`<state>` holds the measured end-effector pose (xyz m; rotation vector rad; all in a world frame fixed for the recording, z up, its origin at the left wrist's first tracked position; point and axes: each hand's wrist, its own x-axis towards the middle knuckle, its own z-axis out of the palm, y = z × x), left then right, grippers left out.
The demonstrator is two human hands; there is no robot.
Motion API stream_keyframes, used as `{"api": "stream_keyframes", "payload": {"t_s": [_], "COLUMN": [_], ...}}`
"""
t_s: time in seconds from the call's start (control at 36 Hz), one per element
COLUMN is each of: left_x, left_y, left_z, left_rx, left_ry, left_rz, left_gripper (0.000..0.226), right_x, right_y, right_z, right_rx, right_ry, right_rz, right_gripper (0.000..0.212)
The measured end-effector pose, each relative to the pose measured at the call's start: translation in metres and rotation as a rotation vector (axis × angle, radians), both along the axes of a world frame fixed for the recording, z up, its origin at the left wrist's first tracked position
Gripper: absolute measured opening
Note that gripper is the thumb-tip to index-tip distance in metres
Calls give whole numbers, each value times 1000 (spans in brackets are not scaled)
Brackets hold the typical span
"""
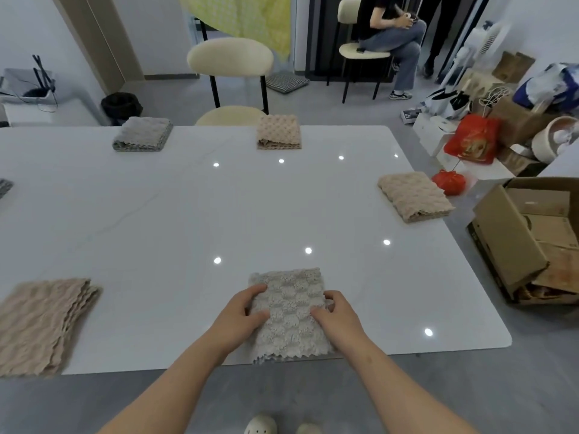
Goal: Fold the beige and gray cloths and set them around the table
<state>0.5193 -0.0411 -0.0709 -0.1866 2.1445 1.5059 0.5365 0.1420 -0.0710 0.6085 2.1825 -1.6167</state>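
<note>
I hold my left hand (pixel 242 311) and right hand (pixel 336 314) with fingers and thumbs pinching the folded gray cloth's (pixel 291 317) side edges at the table's (pixel 188 214) near edge, probably to square it in place.

Head-worn wide view, facing forward and down, close over white table (pixel 188 214)

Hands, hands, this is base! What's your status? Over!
Left hand and right hand both grip the gray cloth, folded, at the table near edge. Folded beige cloth lies apart at left. Nothing in the way.
</note>
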Motion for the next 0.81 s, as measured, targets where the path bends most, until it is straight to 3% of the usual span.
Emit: {"api": "stream_keyframes", "payload": {"t_s": [0.25, 0.81], "left_x": [2, 6], "left_y": [0, 0], "left_z": [-4, -6], "left_rx": [-134, -210], "left_ry": [118, 195], "left_rz": [-129, -84], "left_gripper": [51, 51], "right_x": [7, 16], "right_y": [5, 1], "right_z": [-3, -8], "right_rx": [61, 80], "right_ry": [4, 39], "right_rz": [-17, -27], "right_gripper": [29, 26]}}
